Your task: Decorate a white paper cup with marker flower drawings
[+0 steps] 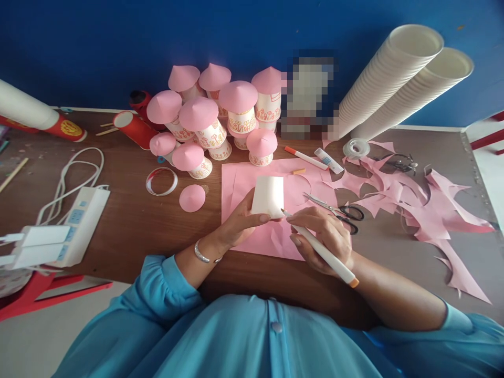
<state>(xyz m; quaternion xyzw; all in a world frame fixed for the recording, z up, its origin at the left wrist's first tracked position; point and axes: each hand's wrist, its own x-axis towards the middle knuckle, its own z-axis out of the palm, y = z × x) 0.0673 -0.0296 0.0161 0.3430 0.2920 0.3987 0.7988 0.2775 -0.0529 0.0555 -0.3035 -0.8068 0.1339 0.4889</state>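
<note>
A plain white paper cup [266, 195] is gripped in my left hand [244, 218], with the thumb along its lower edge. My right hand [325, 239] holds a white marker [325, 255] with an orange end, and its tip is at the cup's lower right edge; I cannot tell whether it touches. Below both hands lies a sheet of pink paper [244, 244]. Scissors [333, 208] with black handles rest on the paper just beyond my right hand. An orange cap [298, 171] and another marker [306, 158] lie farther back.
Several decorated cups with pink cone roofs [238, 97] stand at the back. Two tall cup stacks [389, 79] lean at the right, near pink scraps [413, 205] and clear tape [356, 148]. A tape ring [161, 181] and a power strip [84, 226] lie left.
</note>
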